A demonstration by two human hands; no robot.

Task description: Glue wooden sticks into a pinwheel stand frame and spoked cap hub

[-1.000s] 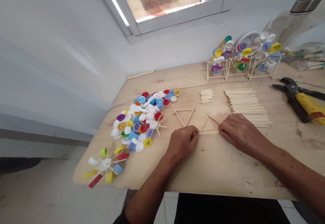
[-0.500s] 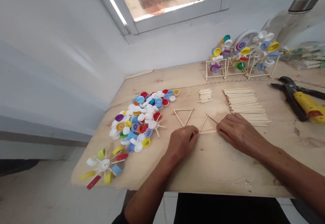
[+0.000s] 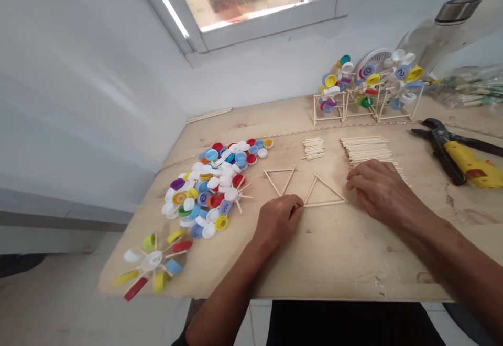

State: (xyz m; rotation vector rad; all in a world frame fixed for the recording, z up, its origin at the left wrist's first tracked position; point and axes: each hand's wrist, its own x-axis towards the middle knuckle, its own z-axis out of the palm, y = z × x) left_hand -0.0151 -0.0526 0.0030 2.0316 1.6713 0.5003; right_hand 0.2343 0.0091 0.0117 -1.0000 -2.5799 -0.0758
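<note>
Two triangles of thin wooden sticks lie flat on the plywood table (image 3: 338,257). My left hand (image 3: 277,220) rests with fingers curled, its fingertips touching the left corner of the nearer stick triangle (image 3: 323,194). My right hand (image 3: 379,189) hovers just right of that triangle, fingers loosely bent and holding nothing, over the near end of a row of long sticks (image 3: 365,147). The second stick triangle (image 3: 280,177) points downward, a little to the left.
A heap of coloured bottle caps (image 3: 216,183) covers the table's left part, with a cap pinwheel (image 3: 151,259) near the front left corner. Short sticks (image 3: 313,148), finished cap wheels on stick frames (image 3: 369,87), a yellow-handled tool (image 3: 459,157) and a glass jar (image 3: 444,26) lie behind.
My right hand has lifted off the nearer triangle's right corner and drawn back to the right, leaving the whole triangle in sight. The left hand stays at its left corner.
</note>
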